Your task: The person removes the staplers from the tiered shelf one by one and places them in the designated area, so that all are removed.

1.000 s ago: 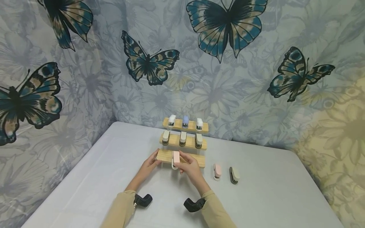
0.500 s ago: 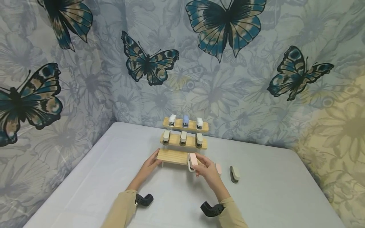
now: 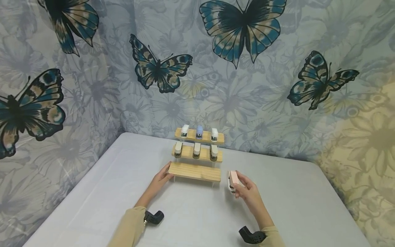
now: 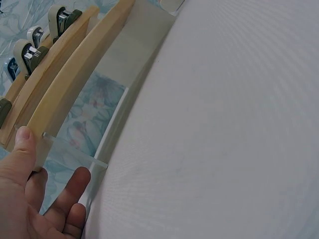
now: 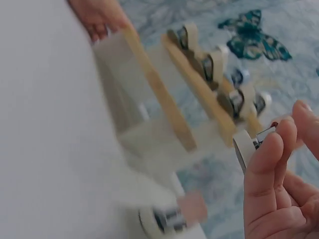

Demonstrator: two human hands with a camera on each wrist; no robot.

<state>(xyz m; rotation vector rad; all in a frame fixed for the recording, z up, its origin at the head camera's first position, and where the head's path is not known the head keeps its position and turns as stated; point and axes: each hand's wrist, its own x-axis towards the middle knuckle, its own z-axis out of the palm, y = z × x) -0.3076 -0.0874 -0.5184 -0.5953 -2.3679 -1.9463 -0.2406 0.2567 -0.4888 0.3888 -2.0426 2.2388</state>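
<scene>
A three-step wooden rack [image 3: 195, 171] stands at the back of the grey table [image 3: 92, 192]. Its two upper steps carry small staplers [image 3: 196, 150]; its lowest step is bare. My left hand [image 3: 161, 177] rests against the left end of that lowest step, with the thumb [image 4: 22, 138] on the board's end and the fingers straight beside the clear side panel. To the right of the rack, my right hand [image 3: 245, 188] pinches a pink stapler [image 3: 233, 178] just above the table. In the right wrist view the held stapler's pale end [image 5: 246, 144] shows between the fingertips.
Another pink stapler [image 5: 192, 208] lies blurred on the table below my right hand. The head view does not show it. Butterfly-print cloth [image 3: 240, 34] hangs close behind the rack and along the left side. Bare tabletop stretches in front of the rack.
My right hand has carried the pink stapler from the middle of the lowest step rightward, off the rack, and down beside it. The left hand has stayed on the step's left end.
</scene>
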